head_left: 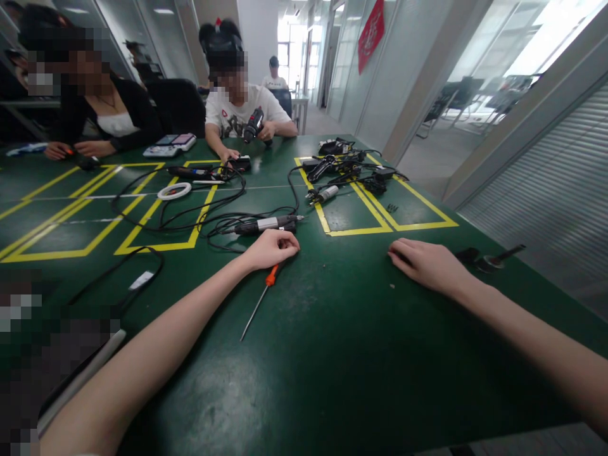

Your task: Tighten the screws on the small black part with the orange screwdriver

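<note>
My left hand (274, 249) is closed over the handle end of a screwdriver (271, 277). Its orange collar and thin metal shaft show below the hand, with the tip angled toward me and to the left; the rest of the handle is hidden. Just beyond that hand lies a grey and black electric screwdriver (266, 224) with a coiled black cable. On the right, my right hand (427, 263) lies on the green table with its fingers loosely curled, and I see nothing in it. Behind its wrist is a small dark round object with a stem (491, 261).
Yellow tape rectangles (358, 232) mark the green table (304, 380). Black cables and tools (327, 166) lie at the far right, near a grey cylindrical tool (325, 194). A white tape roll (174, 191) is left of centre. Across the table, one person (247, 104) holds a black drill (253, 125).
</note>
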Motion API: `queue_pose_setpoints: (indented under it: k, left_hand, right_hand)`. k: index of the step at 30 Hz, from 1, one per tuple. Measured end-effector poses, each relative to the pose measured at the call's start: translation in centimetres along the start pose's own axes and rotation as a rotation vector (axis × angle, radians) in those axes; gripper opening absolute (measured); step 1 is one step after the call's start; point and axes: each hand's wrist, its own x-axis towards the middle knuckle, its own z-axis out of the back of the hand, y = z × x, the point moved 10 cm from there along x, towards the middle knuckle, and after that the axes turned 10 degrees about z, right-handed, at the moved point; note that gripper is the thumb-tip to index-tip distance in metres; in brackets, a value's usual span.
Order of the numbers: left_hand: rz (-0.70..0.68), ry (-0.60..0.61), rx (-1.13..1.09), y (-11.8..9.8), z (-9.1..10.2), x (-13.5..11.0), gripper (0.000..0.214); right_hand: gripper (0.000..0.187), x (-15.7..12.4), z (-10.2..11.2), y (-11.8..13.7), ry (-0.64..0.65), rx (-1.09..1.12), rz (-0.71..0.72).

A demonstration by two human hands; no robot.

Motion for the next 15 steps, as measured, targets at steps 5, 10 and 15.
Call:
queue_pose_setpoints:
  k: [5,10,15]
  left_hand:
    - [0.003,-0.011,0.020,0.0,0.1,0.0,0.016]
    - [-0.004,-0.013,0.027,-0.2,0.1,0.0,0.015]
    - [-0.002,-0.008,0.014,-0.1,0.1,-0.1,0.014]
  right_hand:
    - [0.027,-2.4,-0.1,-4.0,0.033,-0.078,-0.125]
    - [0.030,-1.7,1.7,-3.4,-0.086,-0.163,-0.147]
    - [0.021,3.4,2.1,4.6,-0.209,0.183,0.054]
